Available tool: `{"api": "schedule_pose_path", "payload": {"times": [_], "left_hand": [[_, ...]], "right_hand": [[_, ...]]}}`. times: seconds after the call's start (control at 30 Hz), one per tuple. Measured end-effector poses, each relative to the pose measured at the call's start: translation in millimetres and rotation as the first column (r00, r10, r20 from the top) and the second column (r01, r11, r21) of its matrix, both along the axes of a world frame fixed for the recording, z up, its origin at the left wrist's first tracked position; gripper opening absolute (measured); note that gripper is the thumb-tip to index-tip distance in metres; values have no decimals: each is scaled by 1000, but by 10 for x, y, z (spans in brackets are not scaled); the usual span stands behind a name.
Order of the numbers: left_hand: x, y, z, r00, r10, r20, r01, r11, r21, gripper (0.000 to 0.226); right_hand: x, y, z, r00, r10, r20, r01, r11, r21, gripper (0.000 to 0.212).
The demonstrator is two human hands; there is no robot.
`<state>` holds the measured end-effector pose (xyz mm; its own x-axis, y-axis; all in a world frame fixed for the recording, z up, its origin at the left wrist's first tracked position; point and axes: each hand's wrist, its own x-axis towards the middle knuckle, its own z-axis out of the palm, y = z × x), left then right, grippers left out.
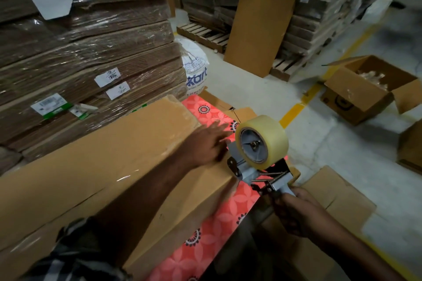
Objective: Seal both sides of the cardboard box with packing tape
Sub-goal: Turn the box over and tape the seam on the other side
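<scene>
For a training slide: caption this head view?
Left hand steadies the long cardboard box; right hand grips a tape dispenser at its end.

Grey concrete floor (262,89) with a yellow line (294,109). Wrapped stacks of flat cardboard (91,52) stand left and behind on pallets (203,35). A white sack (194,64), possibly printed, sits between. Light is dim.

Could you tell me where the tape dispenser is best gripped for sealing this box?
By its handle, from the near side, as the right hand does: the tape dispenser carries its roll up front and its blade end faces the long cardboard box, so the rear handle is the free part.
</scene>
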<state>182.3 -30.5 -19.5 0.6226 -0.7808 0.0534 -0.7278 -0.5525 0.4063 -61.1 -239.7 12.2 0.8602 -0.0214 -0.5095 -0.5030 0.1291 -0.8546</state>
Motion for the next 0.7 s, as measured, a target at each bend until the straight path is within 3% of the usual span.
{"api": "schedule_pose_path", "payload": {"times": [0.13,0.27,0.57,0.7], "left_hand": [[-207,-40,-172,990,-31,137,8,986,167,63],[-295,-6,-243,987,88,137,-103,990,101,66],[-363,-11,-275,986,121,116,-129,989,66,58],[-264,-38,-319,987,103,126,-116,988,97,43]], "right_hand": [[-27,31,45,999,7,42,-8,1000,0,25],[-60,72,80,997,22,68,-17,998,-64,13],[-360,3,-16,999,4,40,-3,999,-45,12],[-709,-150,-48,999,-12,53,14,999,-45,14]]}}
